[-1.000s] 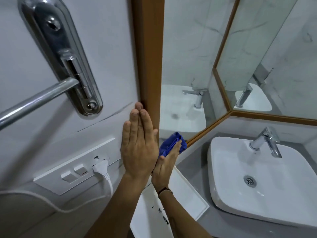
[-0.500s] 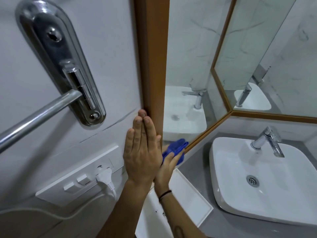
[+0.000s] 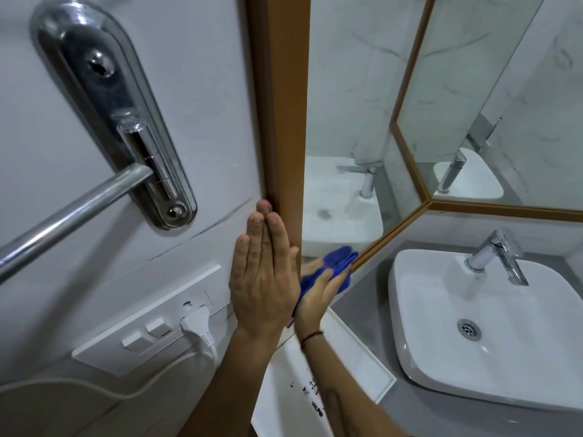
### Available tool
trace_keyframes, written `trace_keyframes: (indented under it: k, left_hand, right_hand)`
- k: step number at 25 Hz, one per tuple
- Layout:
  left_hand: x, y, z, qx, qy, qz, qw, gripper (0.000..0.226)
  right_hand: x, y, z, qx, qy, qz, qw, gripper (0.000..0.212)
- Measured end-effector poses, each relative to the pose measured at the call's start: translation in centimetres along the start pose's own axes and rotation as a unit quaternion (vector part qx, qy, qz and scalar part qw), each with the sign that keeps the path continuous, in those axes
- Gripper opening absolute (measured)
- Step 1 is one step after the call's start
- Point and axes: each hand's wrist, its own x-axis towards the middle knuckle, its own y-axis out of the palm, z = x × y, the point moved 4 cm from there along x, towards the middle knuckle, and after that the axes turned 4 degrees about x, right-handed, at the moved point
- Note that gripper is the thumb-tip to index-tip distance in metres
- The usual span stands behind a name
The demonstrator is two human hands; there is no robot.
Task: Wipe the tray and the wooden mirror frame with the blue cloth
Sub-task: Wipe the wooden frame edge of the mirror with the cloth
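Note:
The wooden mirror frame (image 3: 280, 99) runs up the middle of the view, with a lower rail (image 3: 391, 233) slanting right. My left hand (image 3: 263, 279) lies flat against the wall, fingers together, fingertips touching the frame's left edge. My right hand (image 3: 317, 298) holds the bunched blue cloth (image 3: 339, 263) against the bottom of the mirror, near the frame's lower corner. A white rectangular tray (image 3: 356, 357) rests on the grey counter below my arms, with dark specks on its near part.
A white basin (image 3: 492, 339) with a chrome tap (image 3: 498, 253) sits on the right. On the wall at left are a chrome towel bar mount (image 3: 113, 115) and a white socket panel (image 3: 151, 316) with a plug and cord.
The blue cloth in my right hand has slid down and to the right along the mirror's bottom corner. My left hand has stayed flat on the wall beside the frame.

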Motion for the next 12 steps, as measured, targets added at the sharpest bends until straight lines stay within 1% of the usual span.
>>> trace_keyframes:
  k: [2,4,6,7,9,10,11,12]
  left_hand:
    - [0.0,-0.2,0.3,-0.01,-0.001,0.003,1.0,0.084]
    - [0.1,-0.4,0.2,-0.011,-0.002,0.001,1.0,0.083]
    - [-0.1,-0.6,0.2,-0.014,-0.003,0.003,1.0,0.085]
    - [-0.1,-0.5,0.1,-0.01,0.002,0.004,1.0,0.086]
    - [0.0,-0.5,0.2,-0.002,0.003,0.002,1.0,0.086]
    - [0.0,-0.5,0.3,-0.004,0.001,-0.001,1.0,0.086]
    - [0.0,-0.3,0.1,-0.009,0.004,-0.004,1.0,0.085]
    - [0.0,-0.2,0.1,-0.014,0.008,-0.005,1.0,0.083]
  right_hand:
    - [6.8,-0.4,1.1,0.019,0.059,-0.046,0.997,0.054]
    - [10.8,-0.7,2.3,0.046,0.088,-0.055,0.993,0.052]
    - [8.6,-0.8,1.8,0.032,0.102,-0.049,0.993,0.055]
    - [5.7,-0.6,0.9,0.051,0.099,-0.023,0.994,0.059]
    - [0.5,-0.4,-1.0,0.08,0.07,0.03,0.994,0.067]
    - [0.3,-0.4,-1.4,0.056,0.057,0.033,0.996,0.067]
    - [2.3,-0.5,-0.9,0.001,0.038,0.002,0.999,0.063]
    - [5.5,-0.7,0.4,-0.016,0.037,-0.044,0.998,0.058]
